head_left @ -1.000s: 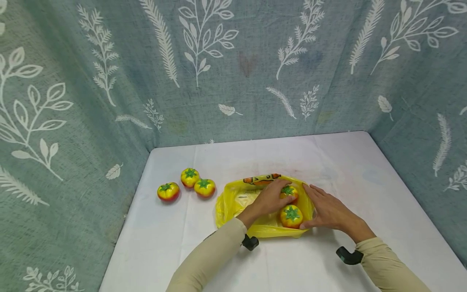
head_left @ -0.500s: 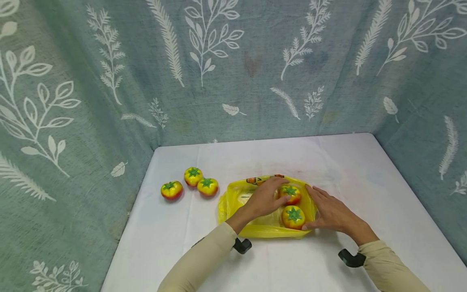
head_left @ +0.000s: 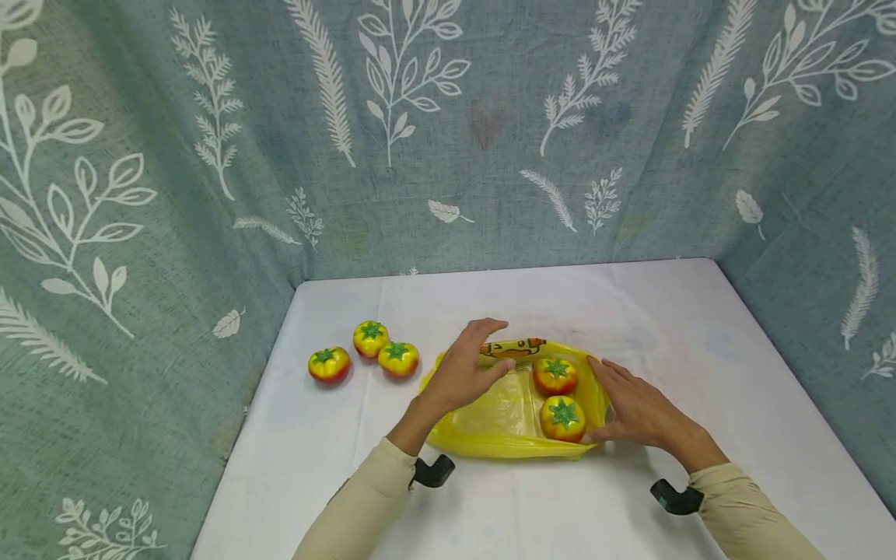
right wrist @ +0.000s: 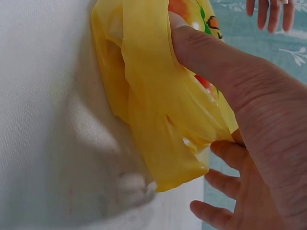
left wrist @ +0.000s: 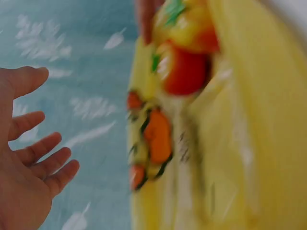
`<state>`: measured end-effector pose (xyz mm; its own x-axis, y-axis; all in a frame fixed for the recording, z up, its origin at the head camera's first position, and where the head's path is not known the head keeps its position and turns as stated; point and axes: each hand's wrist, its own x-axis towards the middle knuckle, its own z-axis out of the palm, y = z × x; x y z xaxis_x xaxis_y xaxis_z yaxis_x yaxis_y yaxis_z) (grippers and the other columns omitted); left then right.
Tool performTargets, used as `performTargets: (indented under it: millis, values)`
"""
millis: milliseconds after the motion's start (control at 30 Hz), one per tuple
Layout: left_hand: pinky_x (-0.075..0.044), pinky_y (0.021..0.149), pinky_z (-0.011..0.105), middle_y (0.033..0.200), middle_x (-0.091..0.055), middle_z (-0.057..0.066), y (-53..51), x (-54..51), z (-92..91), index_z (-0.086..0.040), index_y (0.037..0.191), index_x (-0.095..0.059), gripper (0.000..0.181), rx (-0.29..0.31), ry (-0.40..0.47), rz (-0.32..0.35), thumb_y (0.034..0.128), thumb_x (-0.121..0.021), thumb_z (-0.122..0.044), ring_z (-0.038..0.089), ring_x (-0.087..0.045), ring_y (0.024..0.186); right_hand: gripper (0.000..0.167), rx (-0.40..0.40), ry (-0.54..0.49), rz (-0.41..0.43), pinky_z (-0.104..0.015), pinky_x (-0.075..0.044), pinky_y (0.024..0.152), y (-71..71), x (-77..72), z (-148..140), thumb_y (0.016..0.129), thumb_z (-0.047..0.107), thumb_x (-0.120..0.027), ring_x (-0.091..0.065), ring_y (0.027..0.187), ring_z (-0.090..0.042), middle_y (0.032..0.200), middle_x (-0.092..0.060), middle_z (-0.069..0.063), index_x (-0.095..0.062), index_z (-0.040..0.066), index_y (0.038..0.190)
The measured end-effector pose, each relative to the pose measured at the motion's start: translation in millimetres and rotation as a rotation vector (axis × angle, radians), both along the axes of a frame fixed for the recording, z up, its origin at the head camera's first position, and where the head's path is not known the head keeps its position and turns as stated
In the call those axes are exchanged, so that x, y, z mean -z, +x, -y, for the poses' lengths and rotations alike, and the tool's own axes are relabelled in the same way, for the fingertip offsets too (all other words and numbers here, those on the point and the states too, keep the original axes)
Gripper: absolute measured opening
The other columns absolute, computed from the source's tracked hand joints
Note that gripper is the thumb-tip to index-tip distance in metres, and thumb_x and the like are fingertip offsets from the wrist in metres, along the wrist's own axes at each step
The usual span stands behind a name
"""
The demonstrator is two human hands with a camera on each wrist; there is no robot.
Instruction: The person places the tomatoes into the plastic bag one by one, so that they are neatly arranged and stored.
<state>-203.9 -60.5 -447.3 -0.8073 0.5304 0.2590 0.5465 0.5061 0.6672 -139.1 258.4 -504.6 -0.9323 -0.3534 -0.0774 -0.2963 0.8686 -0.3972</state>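
Observation:
A yellow plastic bag (head_left: pixel 490 412) with a cartoon print lies on the table, its mouth spread wide. Inside its right end sit two red-yellow toy tomatoes, the rear tomato (head_left: pixel 555 377) and the front tomato (head_left: pixel 563 418). Over the bag's left part hovers my left hand (head_left: pixel 458 377), fingers spread and holding nothing; the left wrist view shows the same spread fingers (left wrist: pixel 50 158). My right hand (head_left: pixel 640 408) holds the bag's right end, thumb over the front rim and fingers along the far side. In the right wrist view yellow plastic runs between thumb and fingers.
Three more toy tomatoes stand left of the bag: the leftmost tomato (head_left: pixel 329 365), the back tomato (head_left: pixel 370 339) and a nearer tomato (head_left: pixel 398 360). The white table (head_left: pixel 336 467) is bounded behind and at both sides by a leaf-patterned curtain (head_left: pixel 420 155).
My left hand has let go of the rear tomato and drawn back leftward out of the bag's right end. Both tomatoes stay inside the bag. My right hand has kept its place.

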Motion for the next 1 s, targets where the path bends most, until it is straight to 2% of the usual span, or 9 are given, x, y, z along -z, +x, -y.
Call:
performTargets:
  millis: [100, 233, 367, 467, 600, 700, 1000]
  values:
    - [-0.041, 0.11, 0.05, 0.15, -0.045, 0.008, -4.4, -3.3, 26.1, -0.013, 0.148, -0.048, 0.059, -0.081, 0.052, -0.032, 0.0959, -0.072, -0.029, 0.027, -0.046, 0.137, 0.134, 0.005, 0.0, 0.005, -0.069, -0.032, 0.108, -0.3, -0.2, 1, 0.065, 0.075, -0.079, -0.029, 0.144, -0.048, 0.159, -0.033, -0.024, -0.02, 0.0, 0.159]
    - [-0.039, 0.112, 0.051, 0.149, -0.046, 0.009, -11.4, -5.8, 63.6, -0.014, 0.147, -0.048, 0.06, -0.203, 0.077, -0.041, 0.0945, -0.074, -0.028, 0.029, -0.046, 0.136, 0.133, 0.019, -0.005, 0.015, -0.07, -0.032, 0.108, -0.3, 0.0, 2, 0.065, 0.073, -0.08, -0.03, 0.143, -0.048, 0.159, -0.033, -0.023, -0.02, 0.001, 0.159]
    - [-0.038, 0.112, 0.055, 0.152, -0.043, 0.01, -15.6, -11.7, 96.3, -0.015, 0.149, -0.047, 0.064, -0.337, 0.089, -0.012, 0.0939, -0.074, -0.03, 0.033, -0.045, 0.135, 0.133, 0.025, -0.012, 0.02, -0.07, -0.033, 0.107, -0.5, 0.1, 2, 0.065, 0.073, -0.081, -0.03, 0.143, -0.048, 0.158, -0.034, -0.023, -0.02, 0.002, 0.159]
    - [-0.037, 0.113, 0.054, 0.153, -0.041, 0.011, -17.3, -17.3, 117.5, -0.015, 0.15, -0.045, 0.066, -0.414, 0.13, -0.007, 0.0934, -0.075, -0.029, 0.032, -0.043, 0.137, 0.134, 0.024, -0.012, 0.02, -0.07, -0.033, 0.107, -0.6, 0.3, 1, 0.064, 0.073, -0.08, -0.03, 0.143, -0.048, 0.159, -0.034, -0.023, -0.019, 0.002, 0.159]
    - [-0.033, 0.115, 0.053, 0.152, -0.042, 0.013, -18.9, -22.5, 140.1, -0.011, 0.151, -0.045, 0.068, -0.456, 0.217, -0.056, 0.0919, -0.076, -0.022, 0.031, -0.038, 0.141, 0.134, 0.025, -0.01, 0.014, -0.07, -0.033, 0.107, -1.0, 0.4, 1, 0.064, 0.074, -0.08, -0.03, 0.143, -0.047, 0.159, -0.034, -0.023, -0.02, 0.001, 0.159]
    - [-0.032, 0.116, 0.053, 0.153, -0.042, 0.013, -18.9, -22.3, 152.6, -0.009, 0.152, -0.043, 0.07, -0.477, 0.262, -0.079, 0.0911, -0.077, -0.02, 0.03, -0.036, 0.143, 0.134, 0.024, -0.01, 0.015, -0.07, -0.033, 0.107, -1.4, 0.6, 1, 0.064, 0.073, -0.08, -0.03, 0.143, -0.048, 0.158, -0.034, -0.024, -0.02, 0.001, 0.159]
    - [-0.028, 0.119, 0.049, 0.157, -0.039, 0.005, -17.6, -14.8, 175.1, -0.011, 0.154, -0.04, 0.073, -0.567, 0.374, -0.043, 0.0906, -0.077, -0.014, 0.023, -0.032, 0.146, 0.134, 0.02, -0.017, 0.018, -0.07, -0.032, 0.107, -1.8, -0.2, 1, 0.064, 0.074, -0.08, -0.029, 0.144, -0.048, 0.159, -0.033, -0.024, -0.02, 0.0, 0.159]
